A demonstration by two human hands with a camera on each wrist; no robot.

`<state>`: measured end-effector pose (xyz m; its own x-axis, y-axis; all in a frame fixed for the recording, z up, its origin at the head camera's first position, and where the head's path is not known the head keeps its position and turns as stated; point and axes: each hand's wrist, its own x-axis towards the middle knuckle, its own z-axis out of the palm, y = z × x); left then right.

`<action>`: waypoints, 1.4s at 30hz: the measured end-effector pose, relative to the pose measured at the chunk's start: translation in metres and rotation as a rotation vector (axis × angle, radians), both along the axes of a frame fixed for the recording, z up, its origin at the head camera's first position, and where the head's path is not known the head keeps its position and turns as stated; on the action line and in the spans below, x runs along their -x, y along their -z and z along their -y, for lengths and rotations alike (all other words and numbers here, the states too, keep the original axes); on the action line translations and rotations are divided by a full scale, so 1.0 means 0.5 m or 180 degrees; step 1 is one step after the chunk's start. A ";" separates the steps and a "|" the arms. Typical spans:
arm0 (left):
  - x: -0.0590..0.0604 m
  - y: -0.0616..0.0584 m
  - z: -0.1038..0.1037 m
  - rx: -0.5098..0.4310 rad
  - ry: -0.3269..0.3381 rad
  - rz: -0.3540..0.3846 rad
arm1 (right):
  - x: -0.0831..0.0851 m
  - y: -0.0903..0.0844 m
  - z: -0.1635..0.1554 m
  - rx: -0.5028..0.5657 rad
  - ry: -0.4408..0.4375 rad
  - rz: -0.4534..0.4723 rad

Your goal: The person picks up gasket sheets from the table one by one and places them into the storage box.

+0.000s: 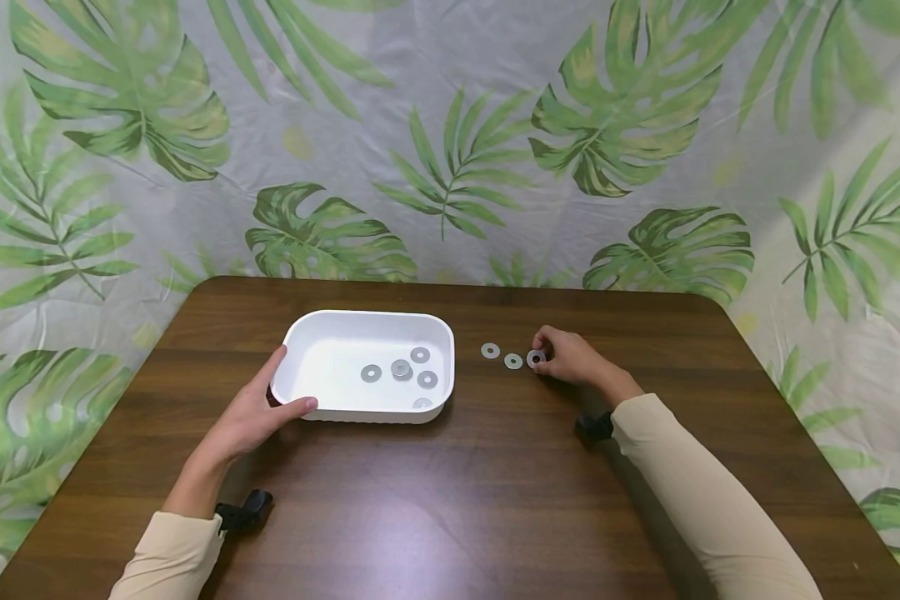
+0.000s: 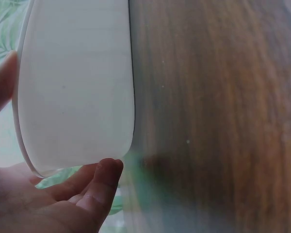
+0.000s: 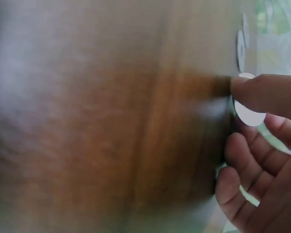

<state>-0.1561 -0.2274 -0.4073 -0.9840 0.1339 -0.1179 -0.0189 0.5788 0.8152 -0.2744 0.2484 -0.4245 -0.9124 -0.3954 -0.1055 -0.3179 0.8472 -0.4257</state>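
Note:
A white oblong tray (image 1: 322, 358) sits on the table. My left hand (image 1: 251, 412) grips its left end, thumb over the front rim; in the left wrist view the fingertips (image 2: 106, 170) lie under the tray's end. Several flat metal washers lie inside, among them a washer (image 1: 427, 380) at the right and a small stack (image 1: 401, 369). To the right of the tray, my right hand (image 1: 573, 358) pinches the edge of a washer (image 1: 530, 362) at the tabletop. The thumb (image 3: 266, 92) partly covers that washer in the right wrist view.
Two more washers, a nearer washer (image 1: 507, 363) and a farther washer (image 1: 484, 352), lie on the table between the tray and my right hand. The brown wooden table (image 1: 420, 500) ends at a leaf-patterned cloth (image 1: 465, 242) behind.

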 end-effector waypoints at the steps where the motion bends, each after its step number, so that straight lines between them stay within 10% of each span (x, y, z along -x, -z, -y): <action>1: 0.000 0.000 0.000 0.0005 0.0000 -0.0004 | -0.002 0.001 0.000 0.0037 0.0029 0.0001; 42: 0.002 0.003 0.002 -0.0026 -0.0026 0.0014 | -0.004 -0.024 -0.008 0.0056 -0.0225 0.0038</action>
<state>-0.1569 -0.2281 -0.4085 -0.9845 0.1270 -0.1210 -0.0270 0.5719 0.8199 -0.2724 0.2524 -0.4127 -0.8808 -0.4608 -0.1086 -0.3717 0.8151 -0.4444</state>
